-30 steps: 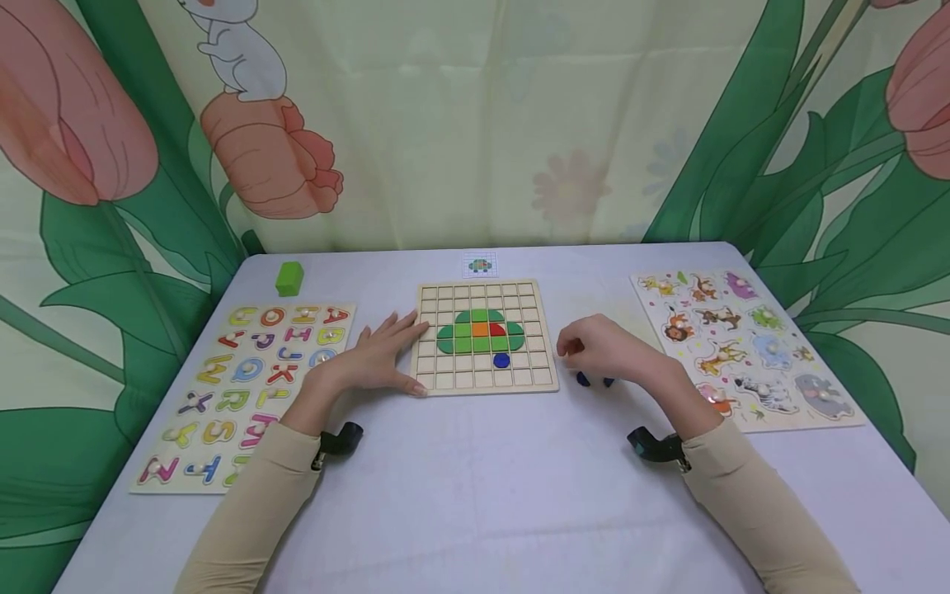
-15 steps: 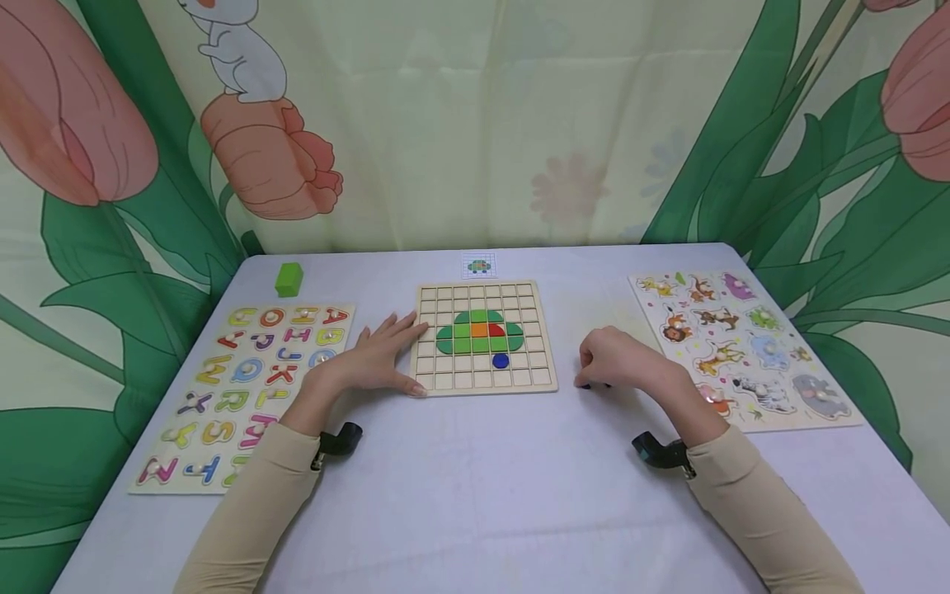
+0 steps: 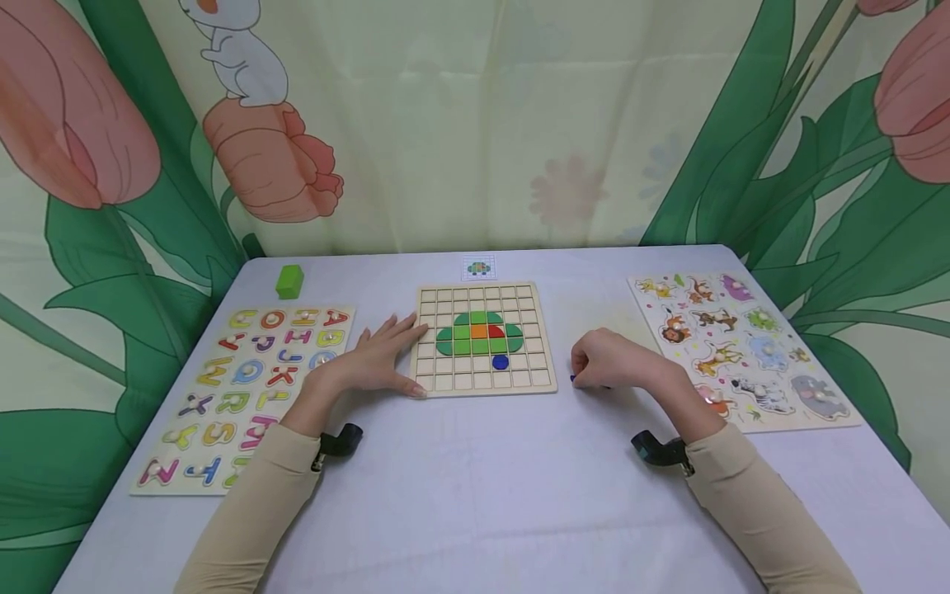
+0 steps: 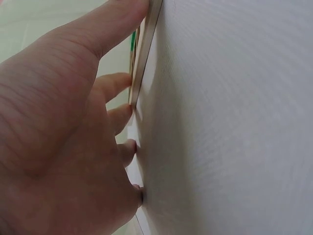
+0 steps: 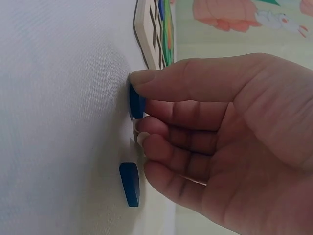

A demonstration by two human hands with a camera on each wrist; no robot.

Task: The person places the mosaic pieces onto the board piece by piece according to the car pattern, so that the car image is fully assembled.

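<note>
A wooden grid board (image 3: 434,382) lies mid-table, with green, orange and red pieces forming a domed shape and a round blue piece (image 3: 500,362) below it. My left hand (image 3: 374,359) has its fingers spread, with thumb and fingertips touching the board's left edge; the left wrist view shows this contact too. To the right of the board, my right hand (image 3: 612,360) pinches a blue piece (image 5: 137,102) between thumb and index finger, at the tabletop. A second blue piece (image 5: 129,184) lies on the cloth beside the curled fingers; it is mostly hidden in the head view.
A letter puzzle board (image 3: 223,400) lies at left, partly under the left forearm. An animal puzzle board (image 3: 742,355) is at right. At the back are a green block (image 3: 289,282) and a small pattern card (image 3: 478,266).
My right hand has come down and slightly right onto the blue pieces, and now pinches one that lay uncovered a second ago. My left hand stays at the board's edge.
</note>
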